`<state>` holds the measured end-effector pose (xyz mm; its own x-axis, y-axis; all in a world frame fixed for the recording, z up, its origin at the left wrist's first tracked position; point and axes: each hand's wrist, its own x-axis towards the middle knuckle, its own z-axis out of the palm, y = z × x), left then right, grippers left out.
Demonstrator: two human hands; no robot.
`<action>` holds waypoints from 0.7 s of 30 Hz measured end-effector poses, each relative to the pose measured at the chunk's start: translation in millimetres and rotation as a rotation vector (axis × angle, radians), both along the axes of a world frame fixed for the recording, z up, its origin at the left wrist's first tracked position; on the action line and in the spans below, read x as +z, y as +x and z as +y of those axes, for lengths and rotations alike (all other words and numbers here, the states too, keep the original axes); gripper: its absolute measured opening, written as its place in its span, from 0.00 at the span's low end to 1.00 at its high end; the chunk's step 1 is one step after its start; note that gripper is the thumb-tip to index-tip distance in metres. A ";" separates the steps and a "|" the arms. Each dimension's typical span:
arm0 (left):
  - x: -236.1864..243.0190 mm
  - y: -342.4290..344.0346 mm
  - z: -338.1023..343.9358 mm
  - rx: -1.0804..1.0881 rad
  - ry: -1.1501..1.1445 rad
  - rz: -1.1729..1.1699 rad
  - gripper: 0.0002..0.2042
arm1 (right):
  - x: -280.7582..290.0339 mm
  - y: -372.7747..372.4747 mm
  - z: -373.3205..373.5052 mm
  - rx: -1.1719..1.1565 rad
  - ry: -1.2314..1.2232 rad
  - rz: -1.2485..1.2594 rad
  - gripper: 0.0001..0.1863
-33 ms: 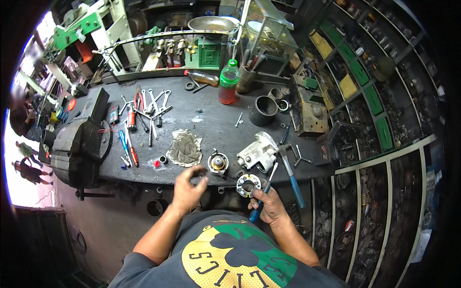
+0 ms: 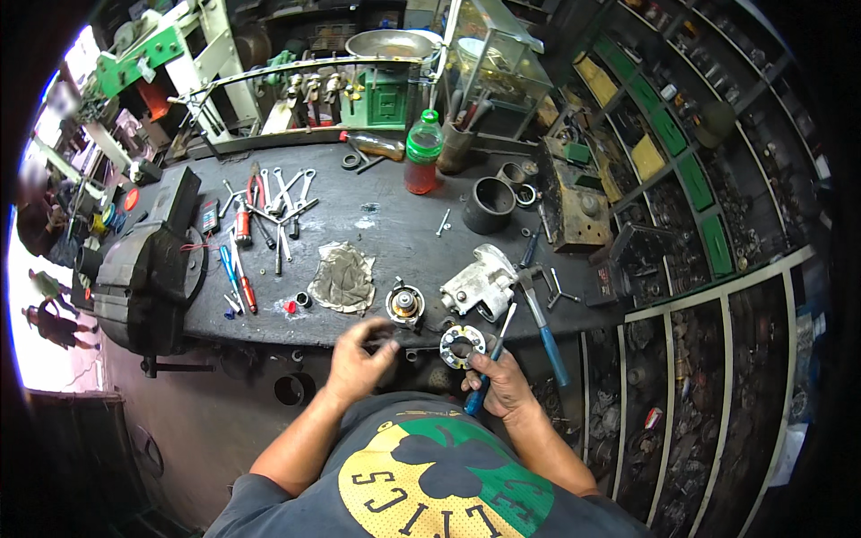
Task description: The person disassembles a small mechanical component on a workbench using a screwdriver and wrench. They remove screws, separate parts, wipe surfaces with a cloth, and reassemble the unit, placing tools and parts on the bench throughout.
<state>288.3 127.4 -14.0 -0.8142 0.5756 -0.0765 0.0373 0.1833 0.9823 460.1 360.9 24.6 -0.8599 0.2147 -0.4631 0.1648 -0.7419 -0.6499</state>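
My right hand point(image 2: 504, 384) grips a screwdriver with a blue handle point(image 2: 477, 397), its shaft pointing up and away. The same hand also holds a round brush holder plate point(image 2: 456, 339), a pale ring with small metal blocks. My left hand point(image 2: 357, 366) hovers at the bench's front edge, its fingers curled toward the thumb. Whether something small sits between these fingertips I cannot make out. Just beyond them stands a starter motor body point(image 2: 405, 305), its copper-coloured centre facing up. A silver cast housing point(image 2: 477, 283) lies on the bench to the right of it.
A crumpled grey rag point(image 2: 343, 278) lies left of the motor body. A hammer with a blue handle point(image 2: 547, 336) overhangs the right front edge. Spanners point(image 2: 289, 193) and screwdrivers point(image 2: 244, 282) lie at left, near a large dark gearbox-like casting point(image 2: 139, 287). A bottle of red liquid point(image 2: 421, 157) stands farther back.
My left hand has shifted slightly down and to the right, away from the motor body. The right hand keeps its hold on the plate and screwdriver.
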 end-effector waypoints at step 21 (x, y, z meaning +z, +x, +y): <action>14.8 36.1 55.9 -0.148 0.061 -0.166 0.41 | -1.5 -29.2 -9.4 0.081 0.060 -0.075 0.18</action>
<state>324.4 183.3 0.9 -0.6996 0.6956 -0.1637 -0.1038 0.1279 0.9864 430.8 351.5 23.2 -0.8392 0.1749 -0.5150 0.2725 -0.6842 -0.6765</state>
